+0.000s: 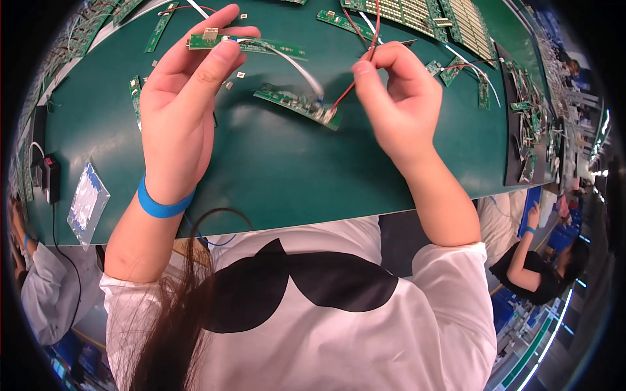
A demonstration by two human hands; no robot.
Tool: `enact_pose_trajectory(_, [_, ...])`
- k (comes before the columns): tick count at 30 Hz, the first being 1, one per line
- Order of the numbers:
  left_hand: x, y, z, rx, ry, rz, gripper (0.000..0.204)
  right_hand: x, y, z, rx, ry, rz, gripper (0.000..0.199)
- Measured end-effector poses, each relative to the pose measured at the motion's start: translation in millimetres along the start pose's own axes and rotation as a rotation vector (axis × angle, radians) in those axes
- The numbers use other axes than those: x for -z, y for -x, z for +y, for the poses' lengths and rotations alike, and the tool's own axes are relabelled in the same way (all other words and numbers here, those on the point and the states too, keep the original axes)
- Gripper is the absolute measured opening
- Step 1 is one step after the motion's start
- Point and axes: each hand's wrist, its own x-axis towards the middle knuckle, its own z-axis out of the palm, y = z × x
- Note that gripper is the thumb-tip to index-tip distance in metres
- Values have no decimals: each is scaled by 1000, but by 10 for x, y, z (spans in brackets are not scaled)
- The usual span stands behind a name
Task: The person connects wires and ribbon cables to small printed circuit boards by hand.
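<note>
My left hand (186, 104) is raised over the green table mat (274, 169) and pinches a small green circuit board (208, 40) between thumb and fingers. A blue band sits on that wrist. A white wire (297, 65) runs from that board down to a long green board (297, 104) lying on the mat. My right hand (398, 98) pinches a red wire (355, 81) that leads to the end of the same lying board.
Panels of uncut boards (430, 16) lie at the far edge, loose narrow boards (160, 26) at the far left. A dark tray of wired boards (531, 124) sits on the right. A clear plastic bag (88, 202) and a black device (49, 177) lie left. Other seated people are on both sides.
</note>
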Motion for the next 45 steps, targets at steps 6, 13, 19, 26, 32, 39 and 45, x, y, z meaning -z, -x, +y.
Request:
enact_pose_trajectory(6, [-90, 71, 37, -3, -140, -44, 43, 25, -69, -94, -335, -559, 137, 14])
enact_pose_trajectory(13, [-108, 117, 60, 36, -199, -296, 51, 207, -93, -51, -251, -472, -258, 60])
enact_pose_trajectory(19, [-164, 143, 60, 163, -1, -295, 49, 137, -58, -253, -165, -181, -353, 59])
enact_pose_trajectory(26, [-114, 165, -7, 305, 207, -366, 44, 257, -80, -244, -23, -200, -353, 23])
enact_pose_trajectory(32, [-112, 147, -47, 300, 160, -434, 42, 216, -43, -215, 230, -51, -198, 10])
enact_pose_trajectory(39, [-189, 172, 20, 229, -23, -416, 39, 167, -27, -252, 245, -23, -298, 9])
enact_pose_trajectory(45, [-201, 169, 49, 134, -169, -418, 40, 96, 26, -243, 316, 119, -190, 15])
